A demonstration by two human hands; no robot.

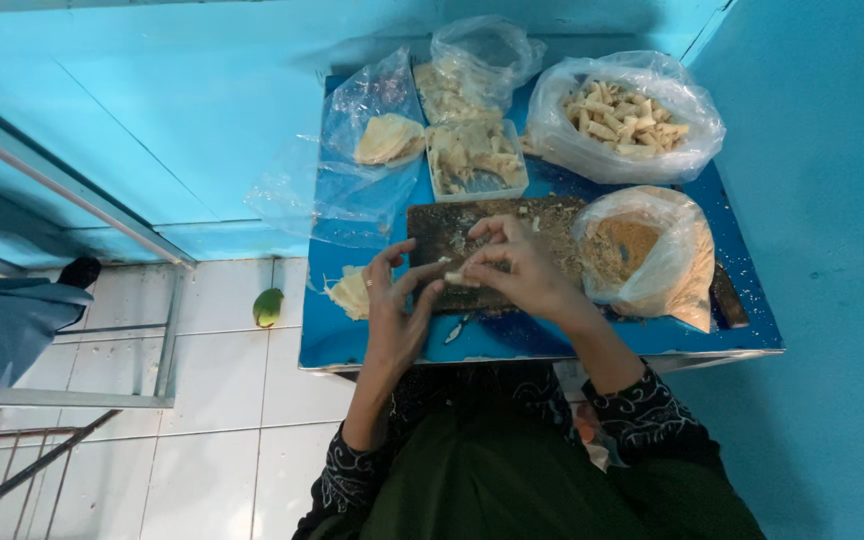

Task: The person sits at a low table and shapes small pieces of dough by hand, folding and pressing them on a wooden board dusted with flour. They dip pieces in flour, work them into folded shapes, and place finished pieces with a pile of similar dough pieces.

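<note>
Right, your left hand [395, 310] and right hand [514, 268] meet over the dark rectangular wooden board [452, 232], fingers pinched narrow on one small pale rolled piece of food [455, 277] held between both hands, just above the board's near edge. The board is dusted with brown crumbs and lies flat on the glossy blue worktop [372, 345], a small square top pushed against a turquoise painted wall [202, 90].

Just right of the board, touching your right wrist, sits an open clear plastic bag of brown crumbs [642, 255]. Behind it, a bigger clear plastic bag of pale finished rolls [624, 118]. Behind the board stands a clear rectangular plastic tub of pale filling [475, 160], with another clear bag of pale scraps [467, 70] further back. Left of the tub, a clear bag with a stack of thin yellowish wrappers [388, 140]. More loose yellowish wrappers [352, 293] lie on the worktop just beside your left hand.

Floor is white square tile [222, 440]; a small green fruit [268, 307] lies on it near the wall. A grey metal frame [62, 400] runs along the left. The right wall is the same turquoise.
</note>
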